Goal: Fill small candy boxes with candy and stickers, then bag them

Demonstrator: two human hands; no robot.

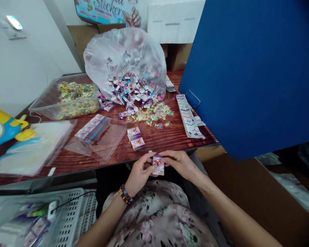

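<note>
Both my hands pinch a small purple-and-white printed packet [158,166] at the near edge of the reddish wood table [167,137]. My left hand [140,174], with a beaded bracelet on its wrist, holds the packet's left side. My right hand [178,163] holds its right side and top. Just beyond them lie two similar packets [134,139]. Further back, a clear plastic sack [125,51] spills a heap of packets [128,92] and tiny multicoloured pieces [152,115]. A clear bag with a row of packets [92,129] lies to the left.
A clear plastic tub of multicoloured pieces [67,97] stands at the left, and a long printed sticker strip [189,116] lies at the right. A blue board [247,68] rises at the right. A white slotted basket [77,212] sits below the table's left side, with a cardboard box [247,195] at lower right.
</note>
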